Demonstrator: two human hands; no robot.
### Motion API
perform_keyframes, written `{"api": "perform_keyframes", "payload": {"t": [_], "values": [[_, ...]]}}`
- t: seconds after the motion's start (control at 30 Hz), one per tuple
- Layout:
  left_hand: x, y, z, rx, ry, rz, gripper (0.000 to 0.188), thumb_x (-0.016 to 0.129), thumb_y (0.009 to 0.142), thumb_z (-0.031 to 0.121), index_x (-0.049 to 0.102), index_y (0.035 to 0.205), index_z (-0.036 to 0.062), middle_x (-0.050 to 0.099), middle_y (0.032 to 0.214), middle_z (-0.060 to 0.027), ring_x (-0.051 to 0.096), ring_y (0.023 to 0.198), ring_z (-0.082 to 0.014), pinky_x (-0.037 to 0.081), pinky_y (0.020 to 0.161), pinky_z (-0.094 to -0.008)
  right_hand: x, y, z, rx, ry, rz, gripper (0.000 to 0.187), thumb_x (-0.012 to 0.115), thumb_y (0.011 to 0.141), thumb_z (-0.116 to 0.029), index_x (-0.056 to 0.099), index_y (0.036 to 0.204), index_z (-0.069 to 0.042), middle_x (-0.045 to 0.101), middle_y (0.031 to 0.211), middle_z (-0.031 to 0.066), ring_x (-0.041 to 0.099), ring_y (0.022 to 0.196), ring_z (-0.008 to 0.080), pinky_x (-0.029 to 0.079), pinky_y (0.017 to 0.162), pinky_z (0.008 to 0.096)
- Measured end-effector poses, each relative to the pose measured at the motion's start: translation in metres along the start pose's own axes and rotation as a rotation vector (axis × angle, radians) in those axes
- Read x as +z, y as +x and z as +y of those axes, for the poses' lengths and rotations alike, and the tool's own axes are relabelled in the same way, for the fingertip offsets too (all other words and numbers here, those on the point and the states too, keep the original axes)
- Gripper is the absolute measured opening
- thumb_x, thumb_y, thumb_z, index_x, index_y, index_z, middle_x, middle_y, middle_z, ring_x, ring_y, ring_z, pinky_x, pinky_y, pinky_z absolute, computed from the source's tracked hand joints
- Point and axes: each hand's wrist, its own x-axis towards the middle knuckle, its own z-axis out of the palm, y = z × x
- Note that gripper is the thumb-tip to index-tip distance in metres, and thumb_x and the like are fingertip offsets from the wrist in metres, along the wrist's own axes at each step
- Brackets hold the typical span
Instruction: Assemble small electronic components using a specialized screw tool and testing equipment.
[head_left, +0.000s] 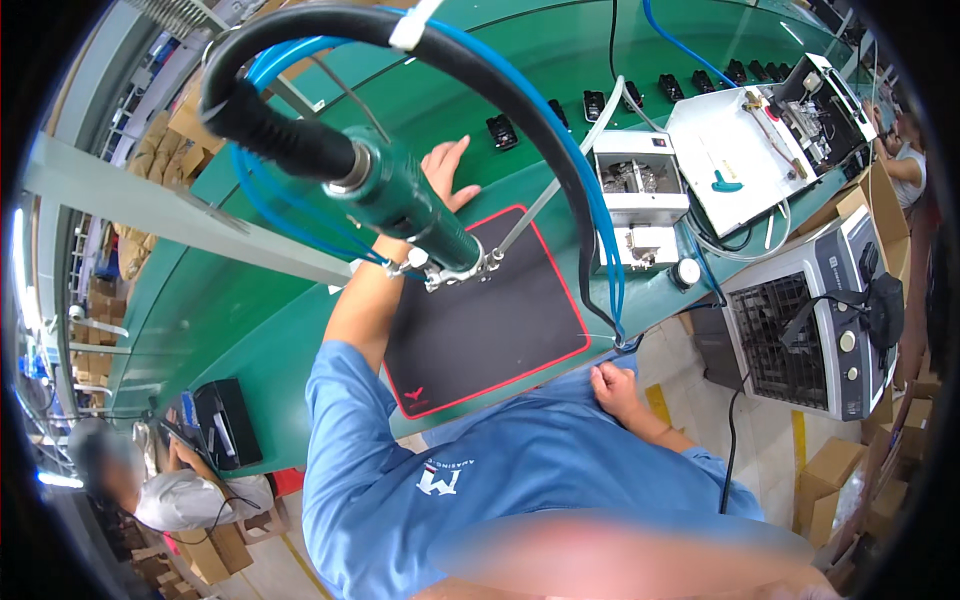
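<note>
My left arm stretches across the bench. My left hand (447, 172) is open at the edge of the green belt, thumb and fingers apart, holding nothing. To its right lies a small black device (502, 132), apart from the fingers. A green powered screwdriver (405, 200) with a thick black cable hangs in front of my left forearm and hides the wrist. Below it, a black mat with a red border (490, 320) lies on the bench. My right hand (617, 391) rests on my lap beside the bench edge, fingers curled into a loose fist, with nothing showing in it.
Several more black devices (670, 88) line the belt. On the right stand a small white machine (640, 185) and an opened white case (740, 150) with a teal-handled tool (727, 182). An air cooler (815, 320) stands beside the bench. Another person (190, 495) sits at far left.
</note>
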Motion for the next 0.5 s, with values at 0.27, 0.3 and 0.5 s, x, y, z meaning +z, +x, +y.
{"api": "perform_keyframes", "payload": {"t": [0.27, 0.3, 0.5], "values": [[0.057, 0.079, -0.015, -0.172, 0.058, -0.058, 0.105, 0.087, 0.069, 0.048, 0.038, 0.152, 0.0063, 0.047, 0.146, -0.0181, 0.043, 0.136, -0.0375, 0.036, 0.109, -0.0528, -0.005, 0.009, -0.004, 0.062, 0.029, -0.033, 0.03, 0.068, 0.091, -0.015, 0.054, 0.067, -0.003, 0.054, 0.059, 0.0195, 0.058, 0.049, 0.0357, 0.041, 0.047, 0.043], [0.06, 0.084, -0.012, -0.176, 0.087, -0.056, 0.106, 0.087, 0.068, 0.05, 0.039, 0.152, 0.006, 0.047, 0.146, -0.0176, 0.044, 0.136, -0.0366, 0.036, 0.108, -0.0526, -0.005, 0.009, -0.003, 0.06, 0.015, -0.033, 0.03, 0.068, 0.091, -0.015, 0.055, 0.067, -0.003, 0.055, 0.059, 0.0197, 0.059, 0.049, 0.0359, 0.042, 0.047, 0.0432], [0.061, 0.087, -0.005, -0.187, 0.081, -0.016, 0.104, 0.086, 0.067, 0.053, 0.044, 0.148, 0.004, 0.054, 0.138, -0.0169, 0.05, 0.131, -0.0333, 0.034, 0.106, -0.051, -0.002, 0.007, -0.002, 0.058, 0.013, -0.049, 0.03, 0.068, 0.091, -0.017, 0.057, 0.068, -0.002, 0.056, 0.059, 0.0209, 0.06, 0.05, 0.0369, 0.044, 0.048, 0.0433]]}}
